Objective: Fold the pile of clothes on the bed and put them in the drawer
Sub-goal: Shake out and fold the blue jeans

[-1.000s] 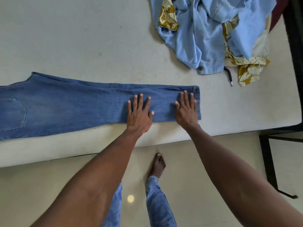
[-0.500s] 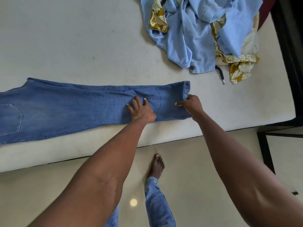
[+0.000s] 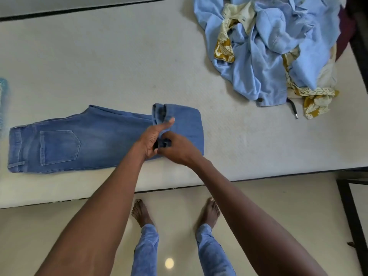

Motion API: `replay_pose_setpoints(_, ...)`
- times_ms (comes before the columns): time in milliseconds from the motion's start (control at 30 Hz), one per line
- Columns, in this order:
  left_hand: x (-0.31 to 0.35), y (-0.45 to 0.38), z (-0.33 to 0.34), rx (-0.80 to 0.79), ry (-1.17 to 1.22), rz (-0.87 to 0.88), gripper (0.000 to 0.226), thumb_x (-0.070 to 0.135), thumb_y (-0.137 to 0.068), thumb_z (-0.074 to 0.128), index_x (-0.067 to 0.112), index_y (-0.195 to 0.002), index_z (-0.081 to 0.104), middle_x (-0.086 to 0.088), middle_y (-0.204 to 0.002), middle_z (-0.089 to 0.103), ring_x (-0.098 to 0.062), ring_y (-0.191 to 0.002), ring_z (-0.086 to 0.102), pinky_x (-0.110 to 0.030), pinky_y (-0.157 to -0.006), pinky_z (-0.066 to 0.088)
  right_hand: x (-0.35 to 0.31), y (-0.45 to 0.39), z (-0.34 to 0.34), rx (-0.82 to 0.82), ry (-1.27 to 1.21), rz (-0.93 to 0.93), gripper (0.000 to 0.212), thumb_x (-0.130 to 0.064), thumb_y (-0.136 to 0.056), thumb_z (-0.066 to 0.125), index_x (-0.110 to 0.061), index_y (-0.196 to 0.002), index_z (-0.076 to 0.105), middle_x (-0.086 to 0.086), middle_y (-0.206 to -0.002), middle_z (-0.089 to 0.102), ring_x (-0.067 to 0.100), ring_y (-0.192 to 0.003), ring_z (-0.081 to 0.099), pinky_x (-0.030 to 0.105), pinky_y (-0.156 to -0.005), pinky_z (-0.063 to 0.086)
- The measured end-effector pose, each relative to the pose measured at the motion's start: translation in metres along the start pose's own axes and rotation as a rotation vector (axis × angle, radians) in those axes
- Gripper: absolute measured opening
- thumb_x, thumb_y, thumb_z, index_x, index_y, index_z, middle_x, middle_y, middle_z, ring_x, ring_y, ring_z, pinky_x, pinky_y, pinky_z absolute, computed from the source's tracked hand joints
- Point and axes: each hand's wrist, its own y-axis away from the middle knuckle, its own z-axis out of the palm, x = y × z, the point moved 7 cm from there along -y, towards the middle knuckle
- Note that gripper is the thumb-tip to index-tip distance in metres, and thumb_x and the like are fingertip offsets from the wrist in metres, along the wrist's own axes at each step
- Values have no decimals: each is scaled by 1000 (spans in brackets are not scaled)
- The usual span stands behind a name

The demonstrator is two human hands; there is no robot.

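The jeans (image 3: 79, 140) lie flat on the near part of the bed (image 3: 119, 56), waistband to the left, back pocket up, with the leg ends doubled back over the legs so that a fold sits at the right. Denim like this should be fairly heavy and stiff for cloth: it ought to hold a crease, stay where it is laid and not slide on the mattress, though the thick hems will bulk up each new layer. The best hold is likely at the doubled hems, both layers pinched together near each edge, so the fold travels square toward the waistband. That is where both hands are now. The left hand (image 3: 153, 139) grips the hem edge with its thumb stretched along it and fingers curled under. The right hand (image 3: 176, 149) is closed on the same bunch of hem just beside it, the two hands touching.

Counted: one pair of jeans being folded. Far right on the bed is one unfolded pile (image 3: 268, 50), in which I can tell apart one light blue garment with a button and one yellow and cream patterned cloth; whether more hides inside, I cannot tell. A black cord with a metal tip (image 3: 293, 109) pokes out of its near edge. No drawer is in view
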Motion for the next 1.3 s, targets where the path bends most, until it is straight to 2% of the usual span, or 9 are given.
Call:
replay_pose_setpoints(100, -8, -8, -70, 263, -131, -67, 28, 9, -85, 74, -3, -110, 69, -17, -98, 72, -25, -75, 71, -35, -62, 59, -4, -18, 29, -33, -31, -46, 25, -19, -95, 61, -10, -118, 68, 12, -114, 68, 27, -102, 64, 37, -85, 53)
replay_pose_setpoints(233, -5, -23, -133, 397, -197, -31, 45, 14, -80, 80, -1, -117, 61, -8, -119, 65, -27, -112, 59, -40, -96, 45, 38, -43, 13, 470, 161, 55, 38, -32, -104, 44, -14, -136, 55, 9, -146, 49, 29, -135, 44, 41, -108, 38)
replay_pose_setpoints(300, -2, -32, -153, 415, -289, -7, 44, 13, -85, 76, -1, -121, 56, -6, -122, 60, -26, -114, 56, -39, -91, 44, 60, -61, 19, 425, 364, 131, 61, -48, -104, 32, -17, -156, 24, 6, -165, 11, 25, -152, 5, 41, -122, 7)
replay_pose_setpoints(400, -2, -48, -176, 416, -449, 61, 33, 4, -94, 62, 8, -126, 56, -2, -117, 61, -26, -112, 58, -36, -88, 47, 77, -90, 34, 320, 495, 161, 75, -63, -100, 22, -23, -158, -2, 1, -164, -16, 22, -150, -19, 41, -120, -13)
replay_pose_setpoints(600, -11, -56, -211, 523, -743, 172, 55, 14, -103, 43, 18, -154, 23, -13, -147, 45, -37, -127, 49, -44, -101, 43, 106, -116, 67, 59, 590, 217, 74, -71, -95, 7, -35, -151, -26, -12, -154, -40, 19, -137, -44, 53, -117, -19)
replay_pose_setpoints(800, -22, -54, -197, 565, -1020, 138, 90, 6, -93, 58, 19, -158, -3, -20, -115, 58, -38, -92, 62, -44, -69, 48, 115, -128, 64, -32, 662, 246, 78, -75, -92, 6, -35, -148, -30, -10, -148, -47, 21, -135, -47, 53, -117, -19)
replay_pose_setpoints(900, -10, -45, -178, 703, -1276, 272, 100, 9, -79, 70, 15, -157, 7, -23, -140, 38, -37, -113, 54, -47, -93, 45, 116, -131, 65, -60, 671, 288, 79, -74, -92, 6, -33, -149, -30, -10, -145, -48, 22, -135, -47, 53, -116, -20)
replay_pose_setpoints(1033, -30, -57, -132, 304, -1585, 408, 72, 47, -102, 37, 25, -158, -3, -17, -164, -8, -35, -151, -6, -54, -121, 2, 114, -129, 67, -10, 643, 283, 77, -72, -95, 8, -32, -150, -28, -10, -148, -46, 23, -136, -46, 52, -116, -22)
replay_pose_setpoints(1300, -65, -91, -157, 99, -1709, -9, 80, 83, -84, 0, 39, -130, -49, 4, -136, -61, -18, -127, -55, -57, -107, -31, 131, -134, 63, 46, 687, 156, 76, -74, -93, 5, -35, -146, -32, -13, -147, -47, 19, -134, -49, 49, -113, -27)
